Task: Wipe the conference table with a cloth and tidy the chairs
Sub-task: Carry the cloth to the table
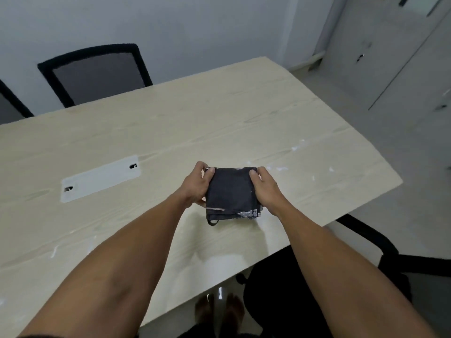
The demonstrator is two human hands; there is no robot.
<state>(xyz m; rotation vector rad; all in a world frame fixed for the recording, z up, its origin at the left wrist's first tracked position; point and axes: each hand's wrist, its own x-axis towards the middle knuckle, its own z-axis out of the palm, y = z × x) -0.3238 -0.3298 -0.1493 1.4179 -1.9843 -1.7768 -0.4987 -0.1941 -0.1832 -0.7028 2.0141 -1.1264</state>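
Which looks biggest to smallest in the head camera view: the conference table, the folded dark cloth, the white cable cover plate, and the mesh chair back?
1. Conference table
2. Mesh chair back, though it is farther away, so its true size is unsure
3. White cable cover plate and folded dark cloth: these look alike.

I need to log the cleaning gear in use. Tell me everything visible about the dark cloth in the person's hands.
The dark navy fabric cloth is folded into a thick, squarish pad, with pale frayed stitching and a small loop at its near edge. The left hand and right hand grip its opposite sides, thumbs on top. It is held over the pale wood-grain conference table, near its right end.
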